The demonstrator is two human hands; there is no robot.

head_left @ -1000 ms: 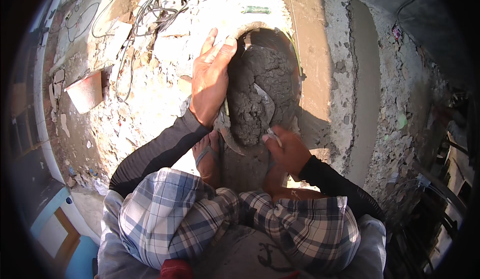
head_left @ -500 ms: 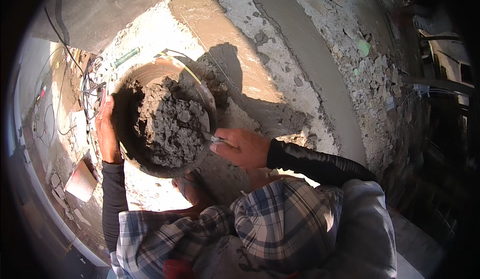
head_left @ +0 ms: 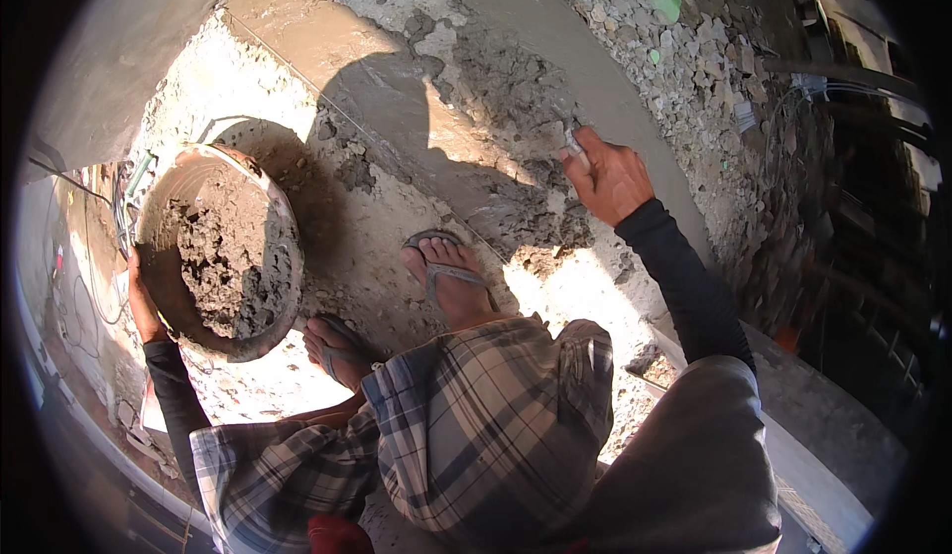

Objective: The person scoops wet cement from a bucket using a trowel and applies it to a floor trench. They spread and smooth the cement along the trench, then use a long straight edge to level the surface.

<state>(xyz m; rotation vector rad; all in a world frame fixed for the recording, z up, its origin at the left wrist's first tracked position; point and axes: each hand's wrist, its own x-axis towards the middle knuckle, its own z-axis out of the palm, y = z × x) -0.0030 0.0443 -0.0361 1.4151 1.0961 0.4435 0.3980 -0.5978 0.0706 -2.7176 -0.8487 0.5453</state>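
Observation:
A round bucket (head_left: 284, 219) partly filled with grey mortar (head_left: 223, 261) stands at my left. My left hand (head_left: 145, 298) grips its left side near the rim. Out to the right, my right hand (head_left: 613, 182) is closed around the handle of a trowel (head_left: 573, 147). Its blade is hard to make out against the mortar below. Fresh, rough mortar (head_left: 511, 73) lies on the ground just beyond that hand, between two smooth bands of mortar.
A thin string line (head_left: 342, 110) runs diagonally across the ground. My sandalled feet (head_left: 456, 276) stand between the bucket and the string. Broken rubble (head_left: 709, 108) covers the ground at the right. Cables (head_left: 94, 256) and a green rod-like thing (head_left: 142, 172) lie left of the bucket.
My right hand has moved from the bucket to the right with the trowel. Rough mortar now covers ground that was pale before. The left hand stays on the bucket; the view has shifted.

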